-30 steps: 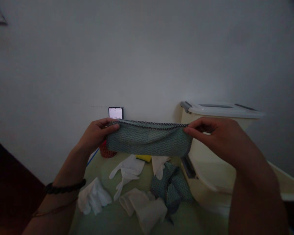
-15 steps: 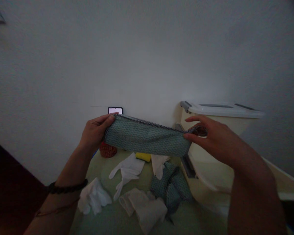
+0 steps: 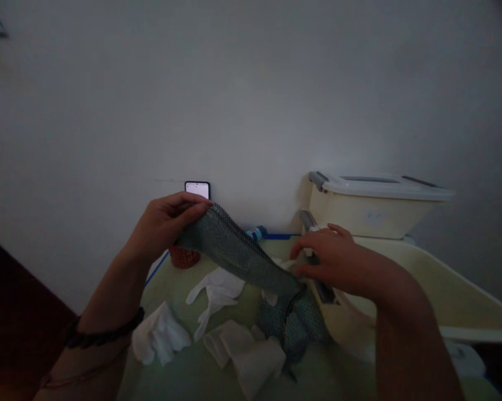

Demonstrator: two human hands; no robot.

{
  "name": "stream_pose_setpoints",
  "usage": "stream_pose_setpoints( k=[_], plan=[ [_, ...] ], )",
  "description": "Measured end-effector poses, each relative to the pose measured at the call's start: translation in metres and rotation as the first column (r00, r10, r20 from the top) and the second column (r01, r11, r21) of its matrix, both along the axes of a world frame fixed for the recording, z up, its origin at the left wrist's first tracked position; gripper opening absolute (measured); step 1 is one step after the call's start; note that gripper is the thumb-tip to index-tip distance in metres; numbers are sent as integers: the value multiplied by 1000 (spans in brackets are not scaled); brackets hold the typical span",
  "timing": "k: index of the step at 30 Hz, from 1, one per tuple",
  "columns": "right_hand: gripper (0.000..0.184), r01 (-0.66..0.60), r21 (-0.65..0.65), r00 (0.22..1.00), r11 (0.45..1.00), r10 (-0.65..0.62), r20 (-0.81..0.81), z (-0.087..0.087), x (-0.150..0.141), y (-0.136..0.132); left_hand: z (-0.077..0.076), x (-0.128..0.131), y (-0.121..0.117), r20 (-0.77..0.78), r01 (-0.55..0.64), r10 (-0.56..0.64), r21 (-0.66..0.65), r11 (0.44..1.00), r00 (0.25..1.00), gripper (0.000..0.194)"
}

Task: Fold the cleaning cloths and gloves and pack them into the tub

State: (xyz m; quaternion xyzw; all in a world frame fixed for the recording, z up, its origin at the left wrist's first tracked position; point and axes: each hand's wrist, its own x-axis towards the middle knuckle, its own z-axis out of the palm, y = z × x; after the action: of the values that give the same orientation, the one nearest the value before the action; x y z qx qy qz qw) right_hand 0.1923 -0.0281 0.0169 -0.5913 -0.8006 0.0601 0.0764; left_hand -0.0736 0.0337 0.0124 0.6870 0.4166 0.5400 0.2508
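Observation:
My left hand (image 3: 171,223) pinches one end of a folded grey-green cleaning cloth (image 3: 238,250) with black-and-white edging. The cloth slants down to the right above the table. At its lower end is my right hand (image 3: 334,256), thumb and fingers apart, with nothing between them that I can make out. Below lies a second, crumpled grey-green cloth (image 3: 305,328). White gloves (image 3: 217,292) lie under the held cloth, with a bunched white fabric piece (image 3: 161,337) to the left and a folded off-white cloth (image 3: 251,356) in front.
A large cream bin (image 3: 434,273) stands open at the right, with a smaller lidded box (image 3: 368,206) behind it. A phone (image 3: 198,189) leans on the wall behind a red woven basket (image 3: 184,257). A blue item (image 3: 257,232) lies at the table's back edge.
The cloth was held level between both hands. Its right end has dropped, and my right hand has let go and moved down and left. My left hand has shifted slightly right.

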Motion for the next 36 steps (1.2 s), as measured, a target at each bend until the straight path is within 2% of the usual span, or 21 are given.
stream_pose_setpoints(
  k=[3,5,8,11,14,18,24,27,36],
  plan=[
    [37,-88,76,990,993,95,-105,-2,-14,-2,9,11,-16,-99,79,-75,34,996,992,12],
    [44,-146,132,956,981,174,-237,1,-22,-5,14,18,-26,-139,83,-77,39,996,987,16],
    [38,-173,193,859,966,244,-451,9,-33,-10,18,27,-38,-167,100,-98,4,995,981,21],
    [21,-158,262,776,952,284,-563,14,-39,-14,21,33,-47,-177,168,-163,11,986,971,19],
    [11,-133,318,752,939,305,-585,14,-42,-14,21,33,-51,-228,197,-177,65,978,957,14],
    [7,-145,336,738,931,328,-590,12,-41,-12,21,32,-52,-279,209,-175,97,973,944,11],
    [23,-173,294,663,940,332,-671,11,-40,-11,23,35,-54,-376,204,-152,102,974,914,11],
    [23,-165,312,641,936,342,-687,11,-40,-12,23,38,-55,-384,179,-117,129,975,916,12],
    [12,-206,368,723,907,394,-567,14,-41,-12,22,39,-55,-407,159,-94,127,979,908,14]
  ],
)
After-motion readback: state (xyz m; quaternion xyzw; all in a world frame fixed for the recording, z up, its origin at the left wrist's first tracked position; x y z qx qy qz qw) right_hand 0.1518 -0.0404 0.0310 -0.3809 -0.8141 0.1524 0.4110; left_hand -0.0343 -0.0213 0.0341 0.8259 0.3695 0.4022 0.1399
